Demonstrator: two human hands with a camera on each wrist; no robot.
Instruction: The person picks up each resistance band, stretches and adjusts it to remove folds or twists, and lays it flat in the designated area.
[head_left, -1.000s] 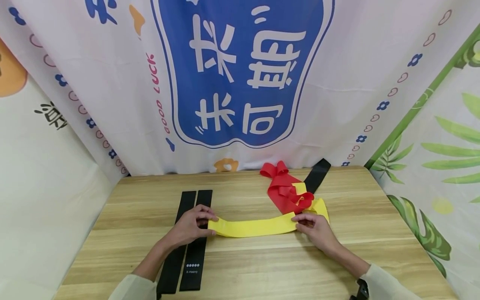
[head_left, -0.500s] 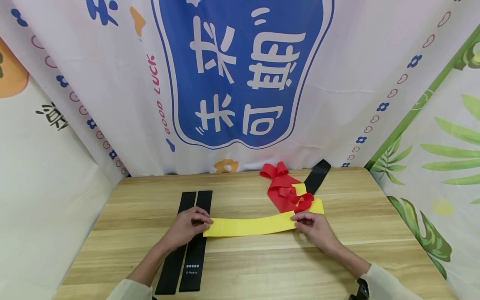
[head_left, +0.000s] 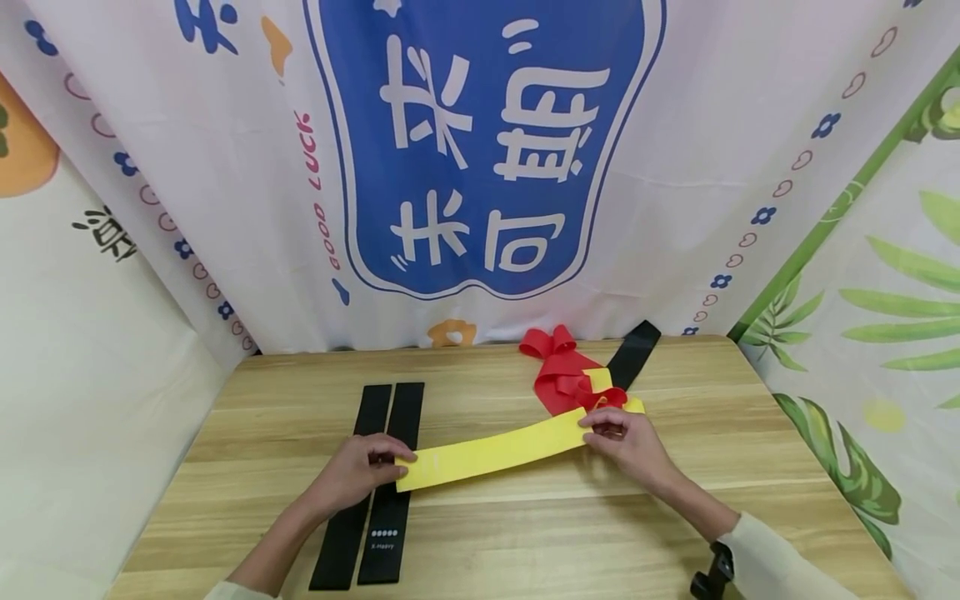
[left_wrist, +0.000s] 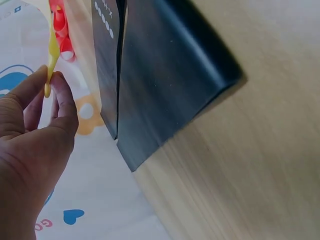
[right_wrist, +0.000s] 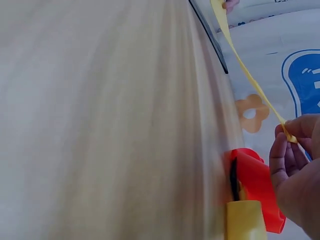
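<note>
On the left, two black bands (head_left: 342,542) (head_left: 384,557) lie side by side on the table (head_left: 510,537); over them the left hand (head_left: 347,475) reaches in from the near side, thumb and fingers pinching one end of the yellow band (head_left: 487,454). The band stretches rightward between both hands, slanting away from the person; its faint print is too blurred to read. The step in hand looks like spreading it straight; the next move seems to call for even tension and level ends. The right hand (head_left: 630,442), angled inward, pinches the other end just before the heaped red bands (head_left: 562,379).
</note>
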